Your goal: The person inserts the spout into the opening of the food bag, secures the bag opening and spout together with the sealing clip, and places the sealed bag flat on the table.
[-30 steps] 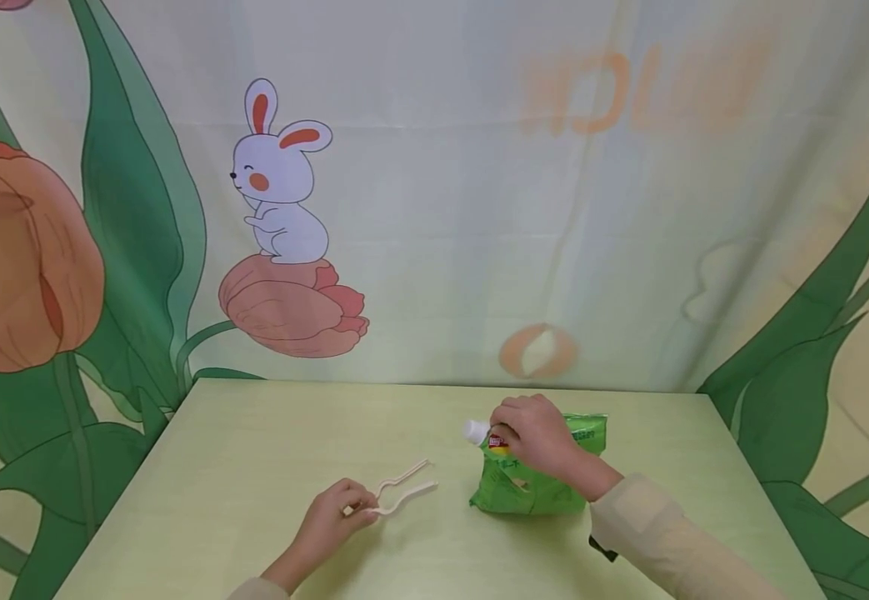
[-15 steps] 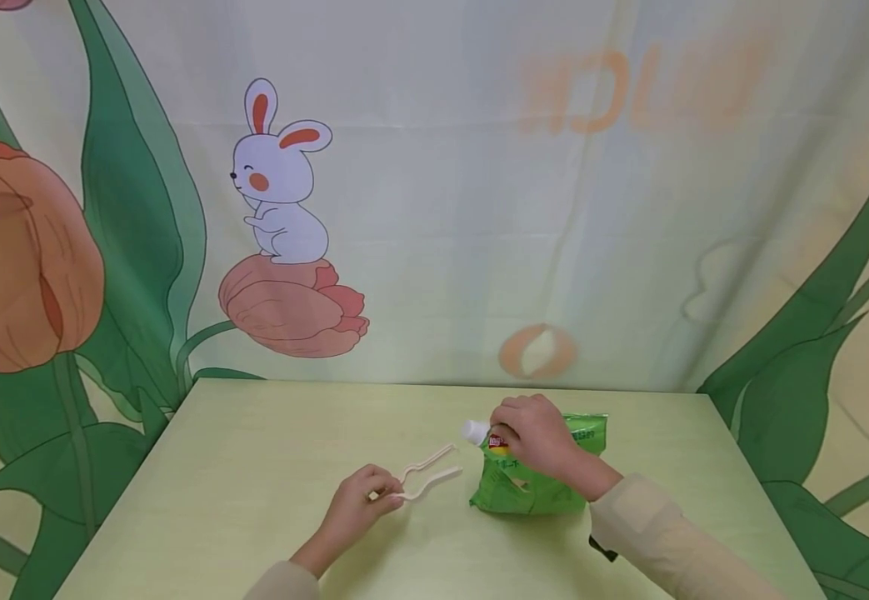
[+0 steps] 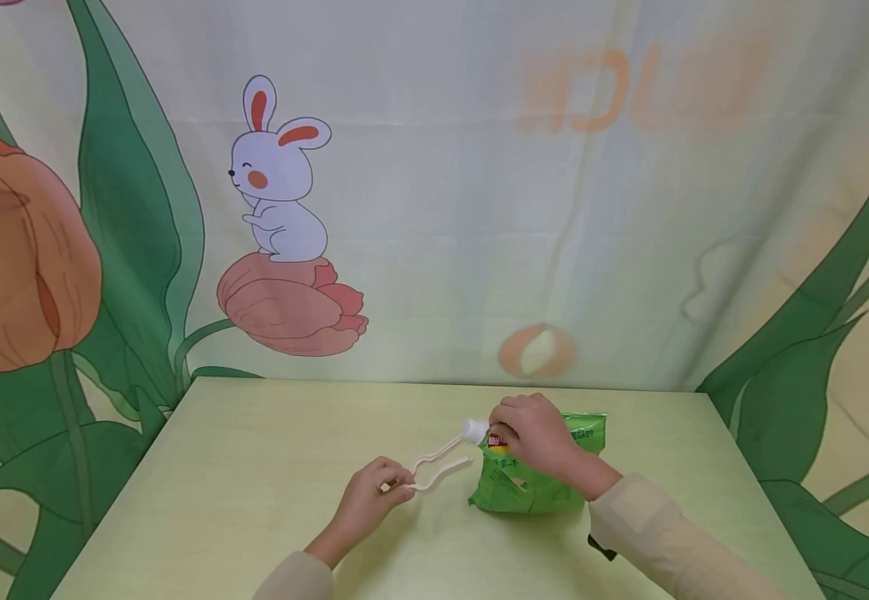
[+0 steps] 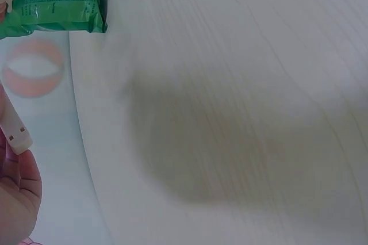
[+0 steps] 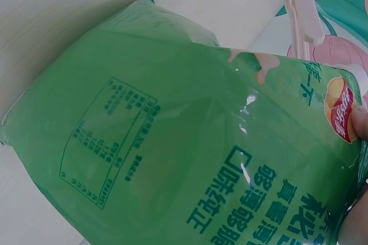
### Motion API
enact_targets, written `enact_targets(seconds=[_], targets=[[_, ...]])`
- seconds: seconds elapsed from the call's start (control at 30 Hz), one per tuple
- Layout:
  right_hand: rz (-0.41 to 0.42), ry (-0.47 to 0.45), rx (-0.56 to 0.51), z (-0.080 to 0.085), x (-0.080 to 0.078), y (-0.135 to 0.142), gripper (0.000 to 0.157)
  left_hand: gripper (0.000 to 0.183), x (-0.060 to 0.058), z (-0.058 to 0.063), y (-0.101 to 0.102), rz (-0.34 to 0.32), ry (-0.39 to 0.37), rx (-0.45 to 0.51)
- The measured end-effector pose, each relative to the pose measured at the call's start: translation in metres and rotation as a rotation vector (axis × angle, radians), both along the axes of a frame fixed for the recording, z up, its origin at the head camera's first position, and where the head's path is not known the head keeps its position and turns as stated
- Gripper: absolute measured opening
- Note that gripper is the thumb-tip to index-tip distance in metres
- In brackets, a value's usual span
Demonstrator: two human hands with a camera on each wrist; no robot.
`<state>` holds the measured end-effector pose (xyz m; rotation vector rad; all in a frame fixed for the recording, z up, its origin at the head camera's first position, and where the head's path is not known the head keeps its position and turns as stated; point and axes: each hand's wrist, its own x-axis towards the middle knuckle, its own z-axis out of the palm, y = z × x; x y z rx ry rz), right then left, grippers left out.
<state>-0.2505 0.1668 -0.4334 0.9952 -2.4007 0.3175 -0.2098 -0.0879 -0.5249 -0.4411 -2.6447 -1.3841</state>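
My left hand [image 3: 374, 496] pinches a pale, two-armed bag clip [image 3: 441, 477] at its joined end. The arms stand spread, wavy near the hand, with their tips close to the left edge of a green chip bag [image 3: 531, 487]. In the left wrist view, the end of the clip [image 4: 15, 130] shows two small square holes. My right hand [image 3: 539, 437] grips the bag near its upper left, beside a yellow and red logo. A white cap-like piece [image 3: 475, 431] sticks out there. In the right wrist view, the clip [image 5: 309, 12] overlaps the bag's edge.
The hands work over a pale yellow table [image 3: 239, 467]. Behind it hangs a curtain [image 3: 434, 208] printed with tulips and a white rabbit. A small black object [image 3: 602, 547] shows under the right sleeve.
My left hand has moved right and slightly up with the clip, bringing its arm tips to the white piece and the bag's edge. The right hand and bag have stayed in place.
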Motion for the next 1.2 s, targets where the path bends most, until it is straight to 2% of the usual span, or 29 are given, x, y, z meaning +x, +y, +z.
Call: enact_targets(seconds=[0.27,0.77,0.93,1.2], targets=[[-0.009,-0.017,0.01,0.002,0.001,0.0,0.008,0.007,-0.004,0.001,0.003,-0.008,0.007,-0.003],[0.009,0.012,-0.002,0.0,0.0,0.0,0.01,0.007,-0.008,0.007,0.011,-0.039,0.0,0.013],[0.008,0.003,-0.005,0.002,0.0,-0.001,0.01,0.007,-0.009,0.007,0.011,-0.043,-0.03,0.035],[0.011,-0.008,-0.009,0.003,0.0,-0.002,0.009,0.008,-0.011,0.008,0.016,-0.09,-0.058,0.12]])
